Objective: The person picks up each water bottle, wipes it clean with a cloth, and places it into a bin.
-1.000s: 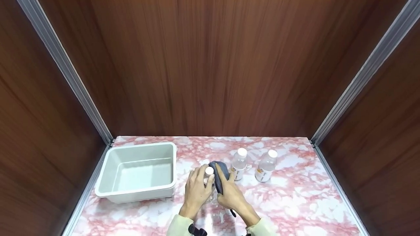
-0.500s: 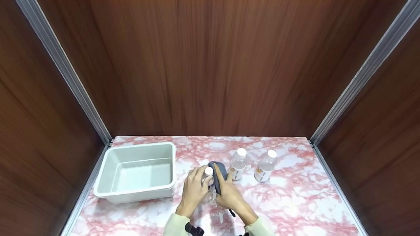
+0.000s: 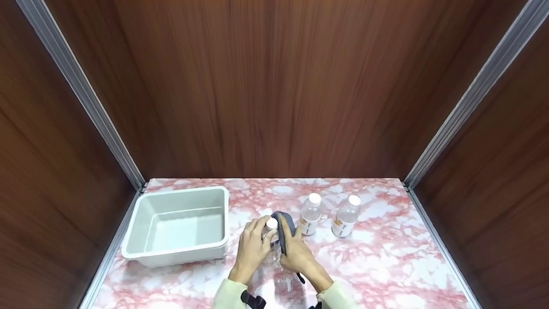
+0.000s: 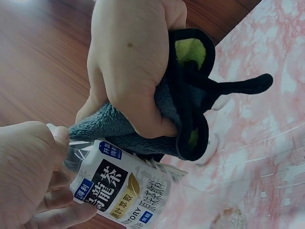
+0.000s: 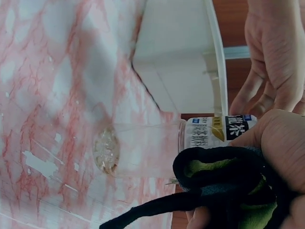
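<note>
Near the table's front, my left hand holds a clear plastic tea bottle upright by its upper part, fingers around it below the white cap. The bottle's white label carries black and blue print and a gold leaf. My right hand grips a folded grey-blue cloth with black edging, a black loop and green lining. It presses the cloth to the bottle's right side, its index finger stretched along the fabric. In the right wrist view the bottle's clear lower half shows, while cloth and fingers hide part of the label.
A pale grey plastic basin stands at the left. Two similar white-capped bottles, a nearer one and one farther right, stand upright beyond my right hand. Brown wood-grain panels enclose the pink marbled table at back and sides.
The whole head view has shifted slightly, so basin, bottles and hands appear a little farther left. Both hands keep their hold on the bottle and the cloth.
</note>
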`<action>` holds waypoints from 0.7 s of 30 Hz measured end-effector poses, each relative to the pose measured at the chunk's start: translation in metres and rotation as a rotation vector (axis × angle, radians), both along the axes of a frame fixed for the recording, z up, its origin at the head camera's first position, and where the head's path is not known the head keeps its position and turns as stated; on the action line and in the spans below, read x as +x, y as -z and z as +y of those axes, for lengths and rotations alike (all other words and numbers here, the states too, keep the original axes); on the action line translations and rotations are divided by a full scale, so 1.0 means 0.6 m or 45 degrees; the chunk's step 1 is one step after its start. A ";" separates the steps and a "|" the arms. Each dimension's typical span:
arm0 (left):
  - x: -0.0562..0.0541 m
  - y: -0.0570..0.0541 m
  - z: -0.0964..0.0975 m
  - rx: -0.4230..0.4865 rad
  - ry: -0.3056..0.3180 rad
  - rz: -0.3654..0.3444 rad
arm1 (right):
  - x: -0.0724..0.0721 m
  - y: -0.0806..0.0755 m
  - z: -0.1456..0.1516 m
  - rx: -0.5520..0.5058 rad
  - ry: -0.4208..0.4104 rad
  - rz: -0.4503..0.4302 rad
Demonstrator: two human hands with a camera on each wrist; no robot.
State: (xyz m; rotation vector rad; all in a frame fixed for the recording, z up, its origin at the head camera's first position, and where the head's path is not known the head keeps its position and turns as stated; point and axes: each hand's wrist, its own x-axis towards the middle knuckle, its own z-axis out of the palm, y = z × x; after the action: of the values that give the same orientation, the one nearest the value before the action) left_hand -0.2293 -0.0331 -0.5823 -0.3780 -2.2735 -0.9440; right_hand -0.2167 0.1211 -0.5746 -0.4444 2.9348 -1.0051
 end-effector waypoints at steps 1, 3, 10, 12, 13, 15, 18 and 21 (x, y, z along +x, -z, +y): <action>0.000 0.000 0.000 0.002 0.001 -0.003 | 0.000 0.002 0.000 0.005 0.001 -0.002; 0.001 0.000 0.000 0.009 0.007 -0.009 | -0.001 0.005 0.001 0.001 0.000 0.000; 0.002 0.001 -0.001 0.019 0.006 -0.003 | -0.003 0.014 0.001 -0.017 -0.010 -0.003; 0.001 0.000 -0.001 0.020 0.006 -0.004 | -0.006 0.015 0.000 -0.015 -0.002 -0.015; 0.001 0.000 -0.001 0.018 0.006 -0.004 | -0.007 0.016 0.000 -0.016 -0.001 -0.011; 0.001 -0.001 -0.001 0.019 0.006 -0.003 | -0.008 0.018 0.000 -0.011 0.004 -0.014; 0.001 -0.001 0.000 0.015 0.001 -0.002 | -0.009 0.023 -0.001 -0.005 0.018 -0.036; 0.002 0.000 0.000 0.015 0.000 0.000 | -0.007 0.029 -0.001 0.000 0.033 -0.103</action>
State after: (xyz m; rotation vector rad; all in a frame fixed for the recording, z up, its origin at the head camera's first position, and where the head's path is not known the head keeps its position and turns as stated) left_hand -0.2283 -0.0328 -0.5823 -0.3727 -2.2669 -0.9563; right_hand -0.2207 0.1207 -0.5918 -0.3578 2.8761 -1.0011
